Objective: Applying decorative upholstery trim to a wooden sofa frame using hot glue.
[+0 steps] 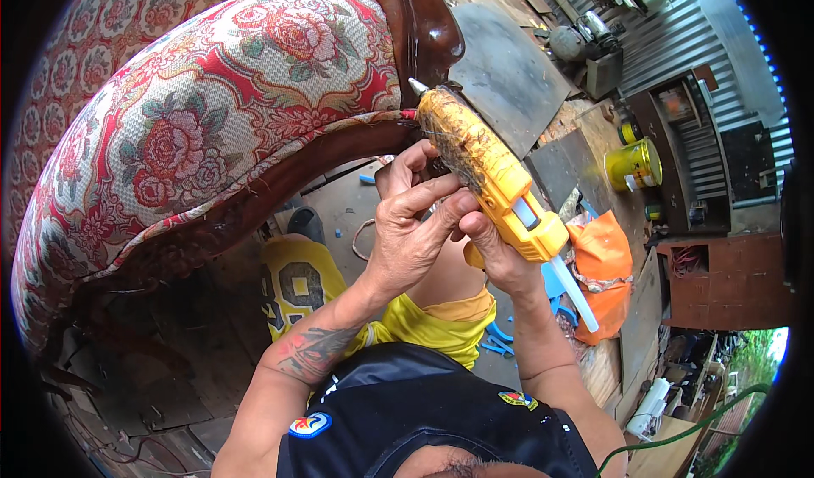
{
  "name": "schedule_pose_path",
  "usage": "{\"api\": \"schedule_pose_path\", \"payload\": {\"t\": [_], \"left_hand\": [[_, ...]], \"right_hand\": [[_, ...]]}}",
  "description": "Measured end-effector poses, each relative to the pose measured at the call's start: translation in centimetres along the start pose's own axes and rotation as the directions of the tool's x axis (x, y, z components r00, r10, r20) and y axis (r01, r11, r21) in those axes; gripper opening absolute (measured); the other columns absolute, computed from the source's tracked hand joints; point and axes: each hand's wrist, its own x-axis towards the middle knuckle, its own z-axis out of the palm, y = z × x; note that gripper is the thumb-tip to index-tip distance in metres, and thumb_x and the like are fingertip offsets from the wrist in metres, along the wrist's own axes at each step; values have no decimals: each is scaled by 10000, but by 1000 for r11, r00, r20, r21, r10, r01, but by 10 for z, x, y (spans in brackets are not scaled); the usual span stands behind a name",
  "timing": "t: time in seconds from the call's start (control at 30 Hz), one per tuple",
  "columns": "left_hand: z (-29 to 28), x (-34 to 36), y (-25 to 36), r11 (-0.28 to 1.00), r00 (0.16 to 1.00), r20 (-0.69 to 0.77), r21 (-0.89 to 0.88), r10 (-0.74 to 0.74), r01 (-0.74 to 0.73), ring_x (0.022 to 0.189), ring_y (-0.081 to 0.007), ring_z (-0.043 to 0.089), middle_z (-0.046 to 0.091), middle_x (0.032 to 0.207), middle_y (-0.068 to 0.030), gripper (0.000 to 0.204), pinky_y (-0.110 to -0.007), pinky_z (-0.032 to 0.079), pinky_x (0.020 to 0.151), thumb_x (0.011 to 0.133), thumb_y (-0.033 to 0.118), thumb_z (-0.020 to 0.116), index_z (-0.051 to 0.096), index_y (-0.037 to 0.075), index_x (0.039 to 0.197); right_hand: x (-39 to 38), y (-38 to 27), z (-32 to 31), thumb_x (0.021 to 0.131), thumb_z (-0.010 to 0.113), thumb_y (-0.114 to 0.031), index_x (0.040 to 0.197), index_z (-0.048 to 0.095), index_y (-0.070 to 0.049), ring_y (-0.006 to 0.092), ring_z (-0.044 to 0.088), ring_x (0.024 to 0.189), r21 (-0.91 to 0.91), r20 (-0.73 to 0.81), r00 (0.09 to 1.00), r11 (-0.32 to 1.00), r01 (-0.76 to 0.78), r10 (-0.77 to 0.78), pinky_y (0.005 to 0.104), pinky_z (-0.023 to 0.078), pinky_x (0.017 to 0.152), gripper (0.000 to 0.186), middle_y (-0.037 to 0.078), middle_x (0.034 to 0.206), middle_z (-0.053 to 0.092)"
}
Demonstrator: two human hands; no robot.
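A yellow hot glue gun (pixel 500 181), its front half smeared with brown and dark residue, points away and to the left. Its metal nozzle is beside the wooden frame of a floral-upholstered seat (pixel 182 139). A translucent glue stick (pixel 573 293) juts from the gun's rear. My right hand (pixel 507 262) is wrapped round the gun's handle, most of its fingers hidden beneath. Close against the gun's left side, my left hand (pixel 415 219) has bent fingers, with thumb and forefinger pressed together; whatever lies between them is hidden. Red piping (pixel 339 128) runs along the seat's edge.
The carved wooden frame (pixel 415 29) rises at the top. An orange bag (pixel 604 266) lies right of the gun. Blue scraps (pixel 498 341) are on the floor. A yellow can (pixel 634 166) and brown cabinet (pixel 721 283) stand at right. A green cord (pixel 687 423) crosses lower right.
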Motion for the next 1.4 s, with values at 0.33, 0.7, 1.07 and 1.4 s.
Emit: {"api": "schedule_pose_path", "payload": {"t": [0.33,0.7,1.07,1.4], "left_hand": [[1,-2,1,997,997,-27,16,-74,75,1286,-245,516,505,1421,-150,218,-370,427,1086,952,165,785,801,39,1129],[-2,-3,-1,999,999,-10,-5,-50,50,1311,-248,496,495,1445,-150,240,-388,399,1107,983,206,753,793,44,1156],[-5,-2,-2,997,998,6,-57,-60,60,1333,-254,481,492,1462,-144,240,-408,360,1156,993,190,738,788,45,1177],[-6,-4,-2,997,998,-5,-47,-67,67,1335,-257,483,496,1455,-146,231,-406,369,1150,990,177,742,787,41,1171]], "right_hand": [[4,-9,0,954,793,-219,1034,744,-14,112,641,606,15,10,991,991,-131,131,272,508,550,225,19,712,687],[11,-8,-1,919,807,-182,968,757,-41,247,726,673,-296,68,998,955,31,-11,332,555,619,157,81,806,753],[14,-10,3,932,792,-186,962,751,-73,237,693,628,-359,76,996,930,73,-49,345,518,572,124,52,771,721],[11,-9,5,944,784,-215,945,742,-71,237,656,579,-366,59,998,930,19,2,349,486,535,150,46,728,689]]}}
